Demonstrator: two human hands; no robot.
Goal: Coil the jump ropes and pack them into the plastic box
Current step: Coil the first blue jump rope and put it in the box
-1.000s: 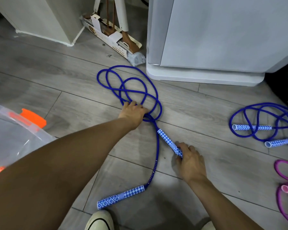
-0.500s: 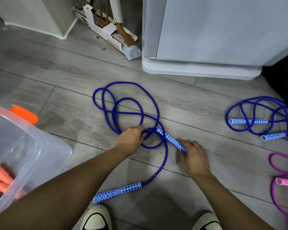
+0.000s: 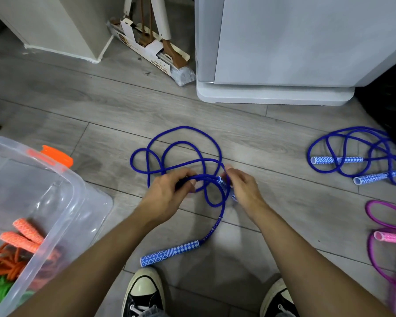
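**Blue rope gathered between both hands, one handle mostly hidden**

From my feed, the handle (image 3: 223,182) in the right hand (image 3: 242,191) is mostly covered: I see only its patterned tip and a sliver below the fingers, which are curled round it. The left hand (image 3: 167,194) has its fingers curled round a bunch of strands of the blue rope (image 3: 185,154); exactly how many strands I cannot tell, since they blur together there. The rest of the rope lies in loose loops on the floor (image 3: 101,115) beyond my hands, and its second handle (image 3: 169,253) rests flat near my left shoe (image 3: 143,294).

The plastic box (image 3: 62,191) is cut off at the left edge; orange handles (image 3: 23,234) and orange and green cord show through its wall. A second blue rope (image 3: 357,154) runs off the right edge, and a pink rope (image 3: 386,236) below it is blurred and cut off too.
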